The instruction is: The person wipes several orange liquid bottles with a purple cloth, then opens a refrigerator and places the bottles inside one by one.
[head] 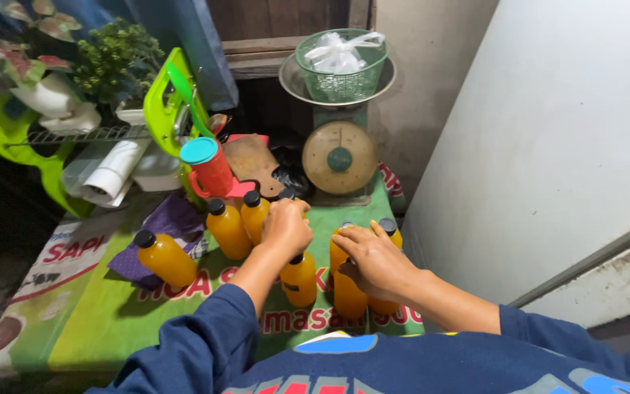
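**My two hands among the orange bottles on the counter**

My left hand [286, 228] is curled into a loose fist over the top of one bottle [300, 279]; the fingers are closed around its cap, which they hide. My right hand [375, 259] lies flat, fingers together and stretched out, pressing on the tops of a cluster of bottles [349, 295] at the front right of the counter [96, 314].

Bottles of orange liquid with black caps: I count at least seven. One tilted bottle [163, 257] leans on a purple cloth [173, 222] at the left, apart from the rest. Two upright bottles [229, 230] stand side by side just behind my left hand. One is under my left hand. About three stand under and beside my right hand, though the hand covers them and the exact count there I cannot tell.

The counter is covered by one green printed sheet. Behind the bottles stand one red jug [211, 168] with a teal lid, one dial scale [340, 157] carrying one green mesh basket [342, 64] with one white plastic bag inside, and one potted plant [118, 62] at the back left. A white panel [563, 146] rises on the right.
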